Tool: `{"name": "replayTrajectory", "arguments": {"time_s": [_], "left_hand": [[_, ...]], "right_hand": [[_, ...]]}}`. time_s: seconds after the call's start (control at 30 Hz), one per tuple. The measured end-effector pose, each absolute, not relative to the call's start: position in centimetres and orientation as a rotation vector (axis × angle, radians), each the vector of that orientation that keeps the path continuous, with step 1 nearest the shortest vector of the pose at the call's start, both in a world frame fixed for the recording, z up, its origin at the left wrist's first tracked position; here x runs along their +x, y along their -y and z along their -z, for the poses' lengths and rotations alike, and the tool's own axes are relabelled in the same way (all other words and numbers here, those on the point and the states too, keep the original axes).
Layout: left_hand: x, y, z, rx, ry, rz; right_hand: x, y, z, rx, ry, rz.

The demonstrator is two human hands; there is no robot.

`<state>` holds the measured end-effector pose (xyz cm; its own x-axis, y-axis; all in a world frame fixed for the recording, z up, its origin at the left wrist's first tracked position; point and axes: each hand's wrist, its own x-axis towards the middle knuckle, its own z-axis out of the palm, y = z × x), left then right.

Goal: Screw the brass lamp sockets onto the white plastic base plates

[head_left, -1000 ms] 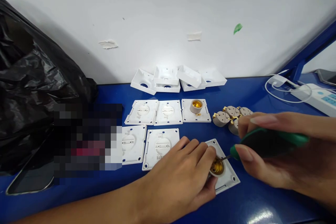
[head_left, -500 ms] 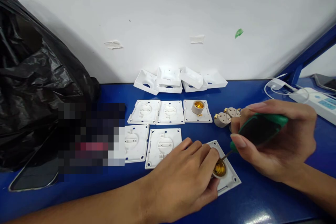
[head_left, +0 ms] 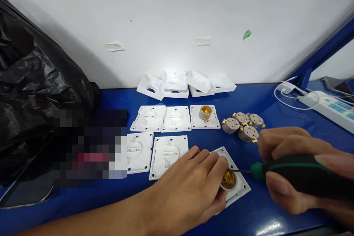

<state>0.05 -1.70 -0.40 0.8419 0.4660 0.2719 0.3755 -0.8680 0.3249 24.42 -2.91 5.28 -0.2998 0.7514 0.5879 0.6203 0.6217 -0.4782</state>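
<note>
My left hand point(head_left: 190, 188) is closed round a lamp socket point(head_left: 229, 180), a round ceramic piece with a brass screw thread inside. The socket sits on a white square base plate point(head_left: 239, 188) lying turned on the blue table. In my right hand point(head_left: 293, 169) is a screwdriver point(head_left: 287, 171) with a black and green handle, held low and nearly level. Its thin shaft reaches left to the socket's rim beside my left fingers; the tip's exact contact is hidden. Behind my right hand, several loose ceramic sockets point(head_left: 248, 133) with brass tabs stand in a cluster.
Several bare white base plates point(head_left: 176, 118) lie in two rows, and one plate carries a fitted socket point(head_left: 205, 112). White square covers point(head_left: 174, 79) are piled against the wall. A black plastic bag point(head_left: 41, 62) stands left; a power strip point(head_left: 332, 105) with white cables lies right.
My right hand has moved right and down, tipping the screwdriver from a slant to nearly level and uncovering the loose sockets. My left hand keeps its grip on the socket. The view has shifted slightly.
</note>
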Motion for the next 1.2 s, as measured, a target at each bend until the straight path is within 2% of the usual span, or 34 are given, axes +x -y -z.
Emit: {"name": "replayTrajectory", "arguments": {"time_s": [0.13,0.43,0.77,0.97,1.2], "left_hand": [[0.2,1.9,0.2,2.730,-0.687,-0.476],[0.3,1.7,0.5,2.741,-0.672,-0.504],[0.2,1.7,0.6,2.722,-0.674,-0.499],[0.3,1.9,0.4,2.698,-0.715,-0.479],[0.4,2.0,0.4,2.715,-0.706,-0.485]], "right_hand": [[24.2,3.2,-6.8,-1.050,2.300,-0.182],[22.7,1.9,-3.5,-0.872,2.125,-0.244],[22.2,2.1,-1.9,-0.928,1.981,-0.198],[22.7,2.0,-2.3,-0.972,1.982,-0.173],[22.0,1.8,-3.5,-0.813,2.025,-0.108]]}}
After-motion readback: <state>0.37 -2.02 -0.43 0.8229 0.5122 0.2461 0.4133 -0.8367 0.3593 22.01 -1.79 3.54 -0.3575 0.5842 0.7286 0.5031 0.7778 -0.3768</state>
